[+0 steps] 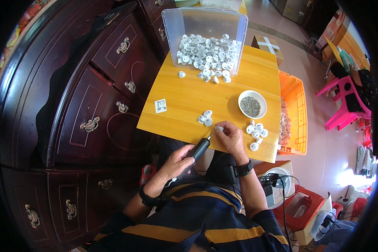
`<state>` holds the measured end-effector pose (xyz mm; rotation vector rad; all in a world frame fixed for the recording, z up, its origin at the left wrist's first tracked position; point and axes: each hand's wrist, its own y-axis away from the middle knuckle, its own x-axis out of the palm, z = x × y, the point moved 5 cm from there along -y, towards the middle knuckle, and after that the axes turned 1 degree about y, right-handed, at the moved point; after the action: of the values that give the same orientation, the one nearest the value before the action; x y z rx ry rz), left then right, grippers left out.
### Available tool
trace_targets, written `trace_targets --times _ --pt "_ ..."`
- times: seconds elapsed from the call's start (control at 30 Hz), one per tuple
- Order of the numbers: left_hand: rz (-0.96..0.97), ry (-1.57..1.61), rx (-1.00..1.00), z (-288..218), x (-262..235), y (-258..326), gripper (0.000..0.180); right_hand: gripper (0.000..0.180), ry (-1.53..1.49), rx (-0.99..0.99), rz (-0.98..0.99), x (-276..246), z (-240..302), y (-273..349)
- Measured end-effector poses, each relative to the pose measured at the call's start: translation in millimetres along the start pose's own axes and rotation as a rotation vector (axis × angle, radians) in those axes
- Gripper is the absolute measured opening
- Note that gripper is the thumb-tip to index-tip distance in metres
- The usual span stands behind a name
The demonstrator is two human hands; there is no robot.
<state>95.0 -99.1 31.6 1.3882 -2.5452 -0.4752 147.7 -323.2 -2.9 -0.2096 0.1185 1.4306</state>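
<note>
My left hand (177, 163) is wrapped round a black electric screwdriver (199, 149), its thin bit angled up toward my right hand. Between the thumb and fingers of my right hand (231, 136) is a small white plastic part (219, 128), mostly covered by the fingertips. The bit's tip meets this part or sits right beside it; I cannot tell which. Just left of it lies a little cluster of white round parts (208, 122). Another group of white parts (256, 132) rests to the right of my right hand. Beyond that stands a white bowl (263, 113) of small metal screws (250, 106).
A clear plastic bin (170, 33) tipped on its side spills many white parts (206, 52) at the far side of the yellow table (180, 96). A square label card (160, 106) lies left. An orange crate (299, 113) stands right, dark drawers (84, 126) left.
</note>
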Motion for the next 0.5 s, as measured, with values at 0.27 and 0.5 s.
trace_targets --times 0.27,0.5 --pt "-0.005 0.045 -0.017 -0.6 -1.4 -0.7 0.042 0.015 -0.052 -0.016 0.034 0.7 -7.1 -0.7" --pt "0.012 0.095 -0.034 -1.0 -1.0 -1.2 0.044 0.015 -0.049 -0.018 0.045 -2.1 -4.0 -1.5"
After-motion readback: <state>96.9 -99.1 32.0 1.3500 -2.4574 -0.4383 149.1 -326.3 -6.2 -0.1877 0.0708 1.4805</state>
